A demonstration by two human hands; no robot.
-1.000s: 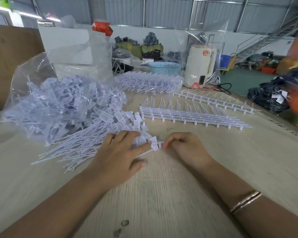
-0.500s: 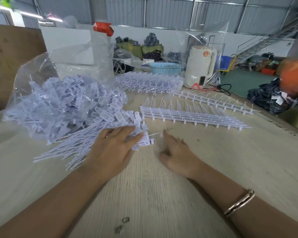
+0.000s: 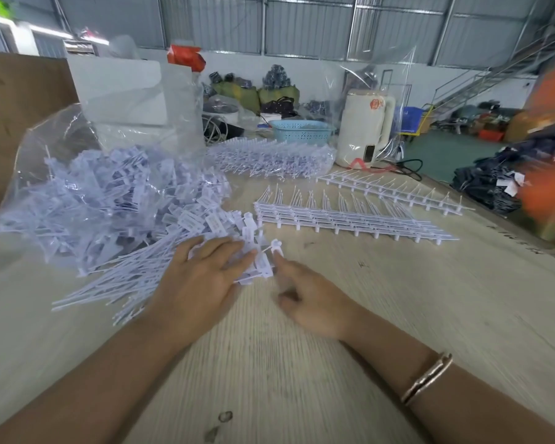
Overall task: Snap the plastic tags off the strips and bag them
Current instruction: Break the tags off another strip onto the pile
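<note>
A heap of loose white plastic tags [image 3: 132, 270] fans across the wooden table [image 3: 398, 315], spilling out of a clear plastic bag [image 3: 87, 193] full of tags on the left. My left hand [image 3: 202, 277] lies flat on the heap's near end, fingers straight. My right hand [image 3: 311, 299] is just right of the heap, its index finger stretched out and touching the tag heads [image 3: 269, 261] at the edge. A stack of white strips [image 3: 350, 219] lies beyond the hands, and further strips [image 3: 388, 190] lie behind it.
A clear bag of tag strips [image 3: 269, 158], a blue basket [image 3: 302, 131] and a cream electric jug [image 3: 364, 133] stand at the table's far end. A white box [image 3: 119, 91] rises behind the tag bag. Something orange and blurred [image 3: 548, 193] is at the right edge.
One second ago both hands pinched a single tag between them. The right hand let go and now pokes the heap's edge with one finger; the left hand has flattened onto the heap.
</note>
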